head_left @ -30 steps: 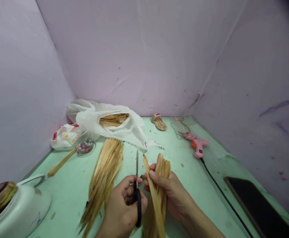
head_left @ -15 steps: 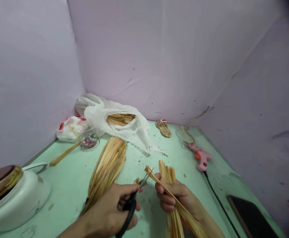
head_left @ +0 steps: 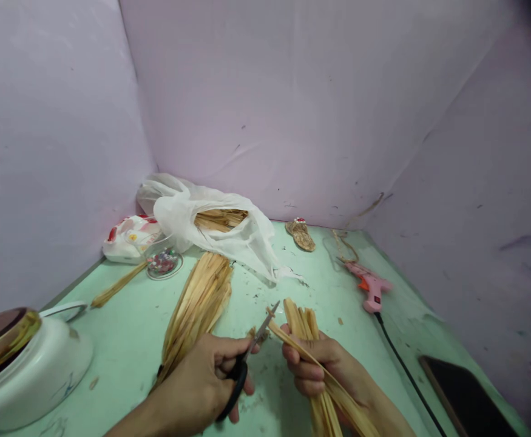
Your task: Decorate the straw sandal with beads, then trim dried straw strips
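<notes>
My left hand is closed around the black handles of a pair of scissors, whose blades point up and to the right. The blades look closed, at the tip of one dried husk strip; a small bit of husk shows at the blades. My right hand pinches that strip together with a bunch of dried husk strips running down past the wrist. Beside my left forearm lies a larger bundle of dried husks. My palms and the lower ends of the strips are partly hidden.
A white plastic bag holding more husks lies at the back. On the right are a pink glue gun with a black cord and a phone. A small woven slipper, a dish of beads and a white pot stand around.
The scissor blades have closed at the strip's tip, and a small end piece now looks separated from it. My right hand and its bunch have shifted slightly down.
</notes>
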### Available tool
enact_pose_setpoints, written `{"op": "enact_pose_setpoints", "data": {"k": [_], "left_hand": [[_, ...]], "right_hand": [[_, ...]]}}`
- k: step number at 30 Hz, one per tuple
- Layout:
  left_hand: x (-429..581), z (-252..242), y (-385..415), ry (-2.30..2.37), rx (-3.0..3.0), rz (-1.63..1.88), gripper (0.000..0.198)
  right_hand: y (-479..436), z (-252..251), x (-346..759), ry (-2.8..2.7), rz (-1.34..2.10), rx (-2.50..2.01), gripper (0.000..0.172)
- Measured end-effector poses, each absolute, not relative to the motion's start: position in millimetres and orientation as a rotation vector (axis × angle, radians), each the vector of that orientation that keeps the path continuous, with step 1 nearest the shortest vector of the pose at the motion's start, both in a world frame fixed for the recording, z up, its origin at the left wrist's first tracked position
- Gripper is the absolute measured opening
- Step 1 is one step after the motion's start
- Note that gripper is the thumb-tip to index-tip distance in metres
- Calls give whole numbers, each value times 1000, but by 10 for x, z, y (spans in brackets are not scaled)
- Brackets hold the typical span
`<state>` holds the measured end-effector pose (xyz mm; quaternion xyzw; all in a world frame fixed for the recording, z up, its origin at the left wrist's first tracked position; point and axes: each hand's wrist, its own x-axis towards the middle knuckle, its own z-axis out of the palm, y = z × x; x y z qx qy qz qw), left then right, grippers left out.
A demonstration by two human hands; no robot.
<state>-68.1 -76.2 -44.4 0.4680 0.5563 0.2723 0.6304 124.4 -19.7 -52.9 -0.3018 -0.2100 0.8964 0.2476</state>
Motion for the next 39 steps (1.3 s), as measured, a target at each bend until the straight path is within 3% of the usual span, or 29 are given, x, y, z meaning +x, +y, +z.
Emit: {"op": "enact_pose_setpoints", "data": {"k": [4,10,12,14,20,24,28,31,35,39], "left_hand": [[-700,-382,-723,1301,975,659,44],[-1022,-156,-642,1696,1001,1077,47],[-1129,-127,-638,1905,1106,1103,45],[-1146,-147,-659,2093,1265,998,40],[-757,-401,-714,2421,1953,310,40],[-743,-468,-612,2498,1885,204,38],[-972,-340,-532,2312,1482,855,33],[-1067,-213,-534,1928,1099,1310,41],[-982,-167,-597,1419,633,1408,51],[-757,-301,-695,1239,480,1304,51]], "right_hand": [[-202,-527,1233,-591,2364,-894,21],[-257,-503,1213,-726,2184,-925,46],[-265,-492,1209,-719,2131,-944,39],[-260,-490,1204,-691,2063,-975,31],[-248,-519,1170,-750,1962,-1049,30],[-260,-522,1148,-797,1944,-1091,31],[-258,-513,1139,-818,1937,-1109,30],[-262,-503,1127,-830,1944,-1121,28],[-281,-518,1088,-690,1939,-1110,26],[-310,-544,1026,-632,1924,-1048,24]]}}
